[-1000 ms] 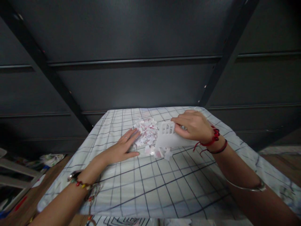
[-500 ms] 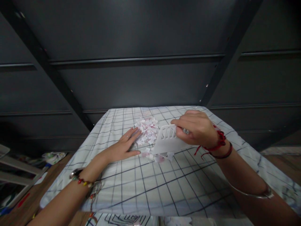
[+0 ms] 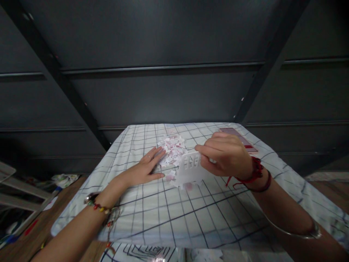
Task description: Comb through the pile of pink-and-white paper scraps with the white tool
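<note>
A heap of torn paper scraps, white with pinkish bits, lies on the checked tablecloth. My left hand rests at the heap's left edge, fingers spread and fingertips against the scraps. In my right hand is a flat white plastic scraper with a row of slots, pinched along its upper right side. The scraper stands on edge at the near right of the heap. A few scraps lie loose around its lower edge, partly hidden behind it.
Behind my right hand lies a flat pinkish-red rectangular item. A dark panelled wall rises at the table's far edge. To the left on the wooden floor stand a pale chair and a crumpled cloth or bag.
The scraper has come slightly nearer to me, down over the loose scraps. With my right hand lower, the pinkish-red item behind it shows. My left hand stays at the heap.
</note>
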The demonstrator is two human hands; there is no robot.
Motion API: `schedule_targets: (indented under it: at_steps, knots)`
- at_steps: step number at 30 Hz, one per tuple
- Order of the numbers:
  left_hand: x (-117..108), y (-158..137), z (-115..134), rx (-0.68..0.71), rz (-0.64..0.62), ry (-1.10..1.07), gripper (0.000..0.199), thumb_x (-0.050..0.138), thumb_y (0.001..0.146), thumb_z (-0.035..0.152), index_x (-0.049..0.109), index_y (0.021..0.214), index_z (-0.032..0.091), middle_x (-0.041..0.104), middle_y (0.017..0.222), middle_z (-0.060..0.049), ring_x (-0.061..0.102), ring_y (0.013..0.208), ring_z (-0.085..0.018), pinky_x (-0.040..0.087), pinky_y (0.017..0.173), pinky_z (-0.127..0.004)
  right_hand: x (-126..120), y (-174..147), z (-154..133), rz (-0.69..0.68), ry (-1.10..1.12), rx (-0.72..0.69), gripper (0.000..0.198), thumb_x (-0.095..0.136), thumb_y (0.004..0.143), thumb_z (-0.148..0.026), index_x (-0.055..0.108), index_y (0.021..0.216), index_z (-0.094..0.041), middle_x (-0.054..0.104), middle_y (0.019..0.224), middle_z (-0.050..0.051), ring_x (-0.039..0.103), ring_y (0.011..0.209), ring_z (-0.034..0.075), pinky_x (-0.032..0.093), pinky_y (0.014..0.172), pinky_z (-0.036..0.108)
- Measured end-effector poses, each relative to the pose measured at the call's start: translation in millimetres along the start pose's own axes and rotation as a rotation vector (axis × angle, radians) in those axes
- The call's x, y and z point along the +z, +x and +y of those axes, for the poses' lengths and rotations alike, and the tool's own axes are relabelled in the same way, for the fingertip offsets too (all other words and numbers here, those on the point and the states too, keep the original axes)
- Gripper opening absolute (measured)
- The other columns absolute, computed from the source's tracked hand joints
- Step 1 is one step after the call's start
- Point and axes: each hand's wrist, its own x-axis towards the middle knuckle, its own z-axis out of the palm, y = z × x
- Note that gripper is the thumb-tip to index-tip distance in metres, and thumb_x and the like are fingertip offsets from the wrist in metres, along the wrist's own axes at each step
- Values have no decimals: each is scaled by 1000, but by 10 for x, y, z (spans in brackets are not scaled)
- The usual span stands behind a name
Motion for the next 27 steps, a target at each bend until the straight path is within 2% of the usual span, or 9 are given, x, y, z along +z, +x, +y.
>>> schedule_targets:
  at_steps: [4, 9, 12, 16, 22, 27]
  knots:
    - [-4, -1, 3, 3, 0, -9, 75, 44, 88, 49, -4, 141, 27, -5, 147, -8, 2, 131, -34, 15, 104, -48, 45, -34, 40, -46, -53, -1, 22, 42, 70, -15, 55, 53, -18, 47, 46, -2, 34, 47, 11, 30, 53, 26]
    - [-11, -1, 5, 4, -12, -25, 76, 45, 88, 49, -6, 141, 29, -5, 147, -8, 1, 131, -35, 15, 104, -50, 111, -70, 96, 9, -133, 28, 21, 44, 68, -12, 56, 52, -18, 48, 45, -2, 36, 47, 11, 28, 52, 27]
    - [-13, -6, 9, 5, -3, -37, 75, 45, 88, 49, -5, 141, 31, -5, 147, -7, 2, 131, -34, 16, 104, -50, 97, -54, 76, 28, -103, 35, 22, 44, 69, -13, 56, 52, -18, 48, 45, -2, 37, 48, 11, 29, 52, 26]
    - [-9, -10, 7, 11, 11, -25, 75, 45, 88, 49, -3, 141, 28, -4, 147, -7, 2, 132, -33, 15, 105, -47, 107, -21, -1, -7, -41, 16, 23, 43, 70, -15, 57, 53, -18, 47, 45, -2, 37, 47, 11, 31, 53, 26]
    - [-12, -9, 6, 15, 3, -16, 75, 44, 88, 49, -3, 141, 25, -4, 147, -10, 2, 132, -33, 15, 105, -47, 153, -36, 22, 44, -153, 39, 21, 44, 68, -13, 56, 51, -18, 45, 43, -2, 35, 47, 11, 28, 51, 27]
    - [-36, -10, 37, 5, -4, -27, 74, 44, 88, 49, -2, 141, 26, -3, 147, -10, 2, 132, -33, 15, 105, -47, 143, -5, -24, 41, -157, 62, 22, 43, 70, -14, 57, 54, -18, 44, 44, -2, 34, 47, 11, 28, 52, 26]
